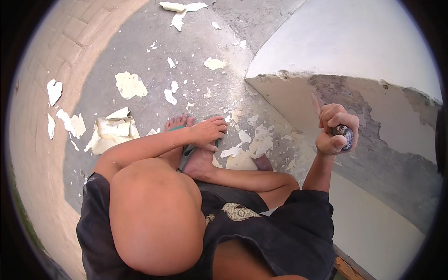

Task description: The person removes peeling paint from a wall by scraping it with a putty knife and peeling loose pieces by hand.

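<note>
Well, I see the hands apart: at three o'clock, the right hand (338, 129) grips a tool (344, 136) beside the peeling wall (392, 140); near centre, the left hand (208, 133) lies loosely over a foot (199, 163).

a worksite of some kind, judging by the peeling wall (380, 123) (and all those paint flakes (130, 85)).
</note>
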The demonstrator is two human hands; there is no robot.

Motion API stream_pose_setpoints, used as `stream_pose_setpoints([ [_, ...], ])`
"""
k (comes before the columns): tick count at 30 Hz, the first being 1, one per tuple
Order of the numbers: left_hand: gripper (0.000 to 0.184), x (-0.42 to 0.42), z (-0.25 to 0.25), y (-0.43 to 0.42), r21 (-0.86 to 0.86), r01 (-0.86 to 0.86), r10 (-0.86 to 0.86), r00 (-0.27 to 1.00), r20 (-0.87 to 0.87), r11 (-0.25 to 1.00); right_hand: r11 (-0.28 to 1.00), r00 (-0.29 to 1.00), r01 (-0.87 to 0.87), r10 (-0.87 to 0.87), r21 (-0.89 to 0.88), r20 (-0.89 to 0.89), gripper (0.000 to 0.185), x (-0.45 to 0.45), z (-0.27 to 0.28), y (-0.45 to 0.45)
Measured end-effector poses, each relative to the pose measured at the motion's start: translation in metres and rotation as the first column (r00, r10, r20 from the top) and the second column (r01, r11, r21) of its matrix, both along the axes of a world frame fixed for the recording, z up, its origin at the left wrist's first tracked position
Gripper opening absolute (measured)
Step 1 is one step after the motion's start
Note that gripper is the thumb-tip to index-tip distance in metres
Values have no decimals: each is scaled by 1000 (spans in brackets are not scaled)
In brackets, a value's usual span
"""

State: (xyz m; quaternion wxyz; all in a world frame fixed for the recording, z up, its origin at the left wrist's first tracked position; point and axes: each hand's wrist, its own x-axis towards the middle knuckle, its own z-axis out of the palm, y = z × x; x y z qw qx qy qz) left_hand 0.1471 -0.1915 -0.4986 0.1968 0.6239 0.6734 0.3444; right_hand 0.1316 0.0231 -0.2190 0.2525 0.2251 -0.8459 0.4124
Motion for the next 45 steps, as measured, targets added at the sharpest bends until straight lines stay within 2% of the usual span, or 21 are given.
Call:
stream_pose_setpoints([
  [5, 36, 0, 4, 1, 108, -61, 58, 998, 37, 992, 963, 950, 265, -271, 56, 154, 49, 52, -35, 13],
  [6, 33, 2, 6, 4, 72, -69, 61, 992, 107, 995, 940, 922, 322, -338, 112, 188, 46, 65, -40, 17],
  [10, 20, -23, 35, 19, -11, -119, 119, 978, 174, 993, 807, 593, 554, -556, 207, 582, 43, 133, -74, 37],
  [12, 27, -44, 45, 21, 12, -140, 137, 983, 119, 990, 718, 566, 668, -661, 195, 492, 37, 153, -95, 38],
  [15, 34, -76, 77, 7, -231, -252, 292, 943, 159, 940, 440, 394, 879, -450, -185, 801, 29, 184, -103, 27],
  [16, 38, -81, 105, 1, -363, -298, 399, 884, 243, 883, 420, 436, 863, -339, -280, 834, 26, 194, -105, 23],
  [18, 35, -91, 116, -12, -203, -452, 493, 831, 257, 869, 355, 523, 816, -116, -456, 845, 20, 209, -111, 14],
  [19, 33, -96, 121, -16, -116, -516, 526, 802, 284, 849, 363, 565, 768, 3, -528, 825, 19, 214, -113, 4],
  [21, 26, -108, 151, -20, -143, -494, 514, 807, 293, 858, 381, 616, 657, 228, -651, 754, 19, 221, -115, -9],
  [22, 25, -111, 172, -19, -141, -491, 511, 819, 260, 860, 341, 607, 603, 392, -722, 692, 36, 224, -125, -13],
  [23, 27, -113, 194, -17, -134, -494, 512, 828, 229, 859, 254, 637, 556, 483, -792, 601, 43, 224, -123, -19],
  [25, 34, -122, 241, -9, -88, -460, 460, 888, -17, 884, 66, 662, 456, 641, -888, 388, 58, 217, -113, -34],
  [26, 38, -124, 269, -2, -44, -453, 441, 883, -161, 891, 72, 667, 386, 667, -920, 332, 71, 213, -106, -35],
  [29, 52, -140, 339, 26, 139, -426, 442, 788, -429, 894, 274, 858, 267, 369, -924, 357, 69, 193, -81, -37],
  [30, 55, -149, 357, 38, 242, -423, 487, 744, -458, 873, 424, 885, 358, 129, -832, 447, 68, 183, -85, -37],
  [31, 59, -158, 374, 53, 347, -409, 534, 698, -477, 844, 529, 892, 390, -12, -754, 453, 68, 175, -91, -28],
  [33, 64, -168, 410, 90, 567, -359, 592, 748, -301, 742, 687, 868, 483, -293, -543, 401, 68, 162, -98, -6],
  [36, 67, -165, 441, 151, 760, -337, 585, 808, -68, 555, 613, 793, 606, -509, -507, 334, 57, 136, -71, -9],
  [39, 70, -162, 442, 197, 863, -300, 511, 858, 57, 407, 686, 776, 609, -619, -398, 121, 50, 116, -69, -2],
  [41, 72, -159, 436, 203, 862, -403, 529, 825, 197, 309, 654, 726, 659, -683, -372, 84, 43, 105, -70, 2],
  [45, 72, -164, 430, 200, 837, -427, 481, 845, 234, 343, 637, 708, 693, -690, -339, 150, 42, 104, -78, 7],
])
